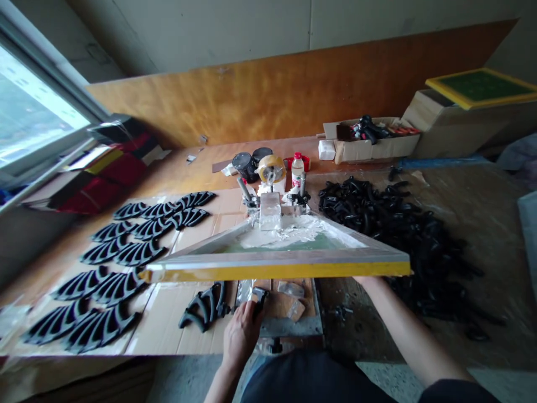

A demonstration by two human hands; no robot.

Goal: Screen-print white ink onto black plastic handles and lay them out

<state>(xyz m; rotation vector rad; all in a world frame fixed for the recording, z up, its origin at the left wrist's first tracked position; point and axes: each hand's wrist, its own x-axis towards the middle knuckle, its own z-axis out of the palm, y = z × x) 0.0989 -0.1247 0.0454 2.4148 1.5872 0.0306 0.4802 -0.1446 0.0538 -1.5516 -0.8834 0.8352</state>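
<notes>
A yellow-edged printing screen frame (277, 271) is tilted up on its hinge clamp (271, 210) in front of me. My left hand (242, 331) reaches under it, fingers closed on a small black plastic part (259, 294) on the printing base (289, 326). A black curved fan-shaped piece (204, 307) lies just left of that hand. My right forearm (403, 330) stretches up to the frame's near right edge. The frame hides my right hand.
Rows of black fan-shaped pieces (121, 252) lie on cardboard at the left. A large heap of black parts (403, 235) sits at the right. Tape roll (271, 167), bottle (297, 169), tins and cardboard boxes (369, 146) stand behind. A window is at the left.
</notes>
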